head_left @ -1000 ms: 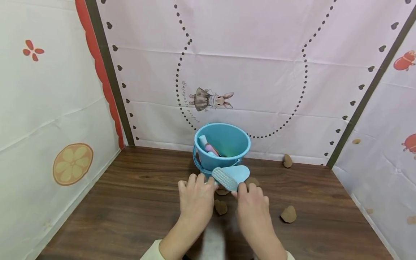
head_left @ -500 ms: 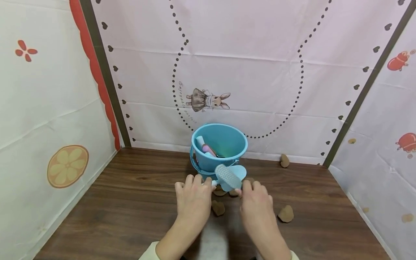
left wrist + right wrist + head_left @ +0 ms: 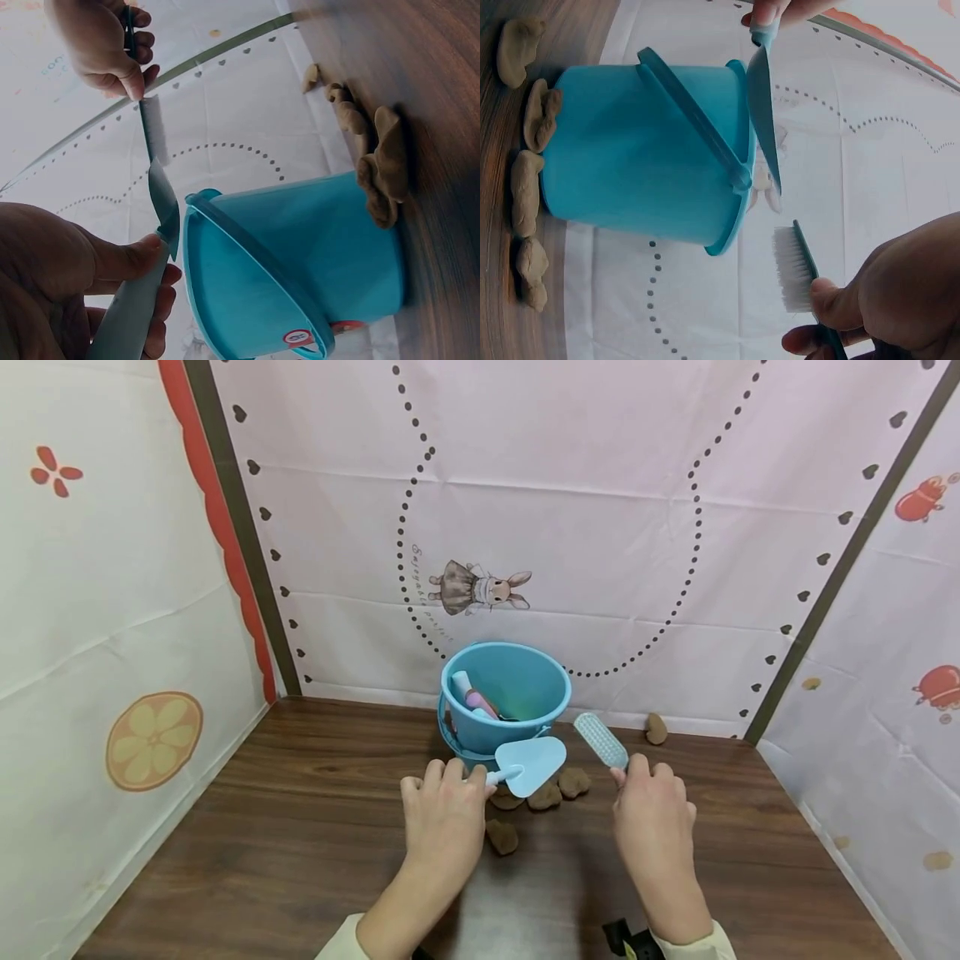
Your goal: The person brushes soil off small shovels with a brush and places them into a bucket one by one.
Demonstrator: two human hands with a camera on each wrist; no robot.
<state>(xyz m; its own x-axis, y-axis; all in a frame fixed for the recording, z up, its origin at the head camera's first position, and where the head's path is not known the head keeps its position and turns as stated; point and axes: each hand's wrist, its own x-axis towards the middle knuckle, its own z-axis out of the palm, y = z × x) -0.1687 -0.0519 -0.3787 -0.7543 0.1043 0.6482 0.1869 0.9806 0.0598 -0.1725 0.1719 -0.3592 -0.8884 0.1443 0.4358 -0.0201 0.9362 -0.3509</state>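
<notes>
My left hand (image 3: 446, 814) grips the handle of a light blue toy trowel (image 3: 534, 766), its flat blade pointing right in front of the bucket. My right hand (image 3: 654, 814) holds a small brush (image 3: 602, 742) by its handle, thumb along the back. White bristles (image 3: 791, 270) show in the right wrist view, apart from the trowel's tip. Behind both tools stands a blue bucket (image 3: 483, 735), upright, its handle (image 3: 259, 259) hanging at the side. Inside it lie a white-and-pink tube-like item (image 3: 475, 696) and other pieces, partly hidden.
Several brown, clay-like lumps lie on the wooden table (image 3: 337, 810): one lump (image 3: 501, 837) nearest me, another lump (image 3: 574, 782) by the bucket, and a lump (image 3: 656, 729) near the back wall. Printed cloth walls (image 3: 600, 543) enclose the table's back and sides.
The brush, earlier overlapping the trowel blade, has moved right and away with my right hand. My left hand and the trowel stay nearly in place. A lump at right is now hidden behind my right hand.
</notes>
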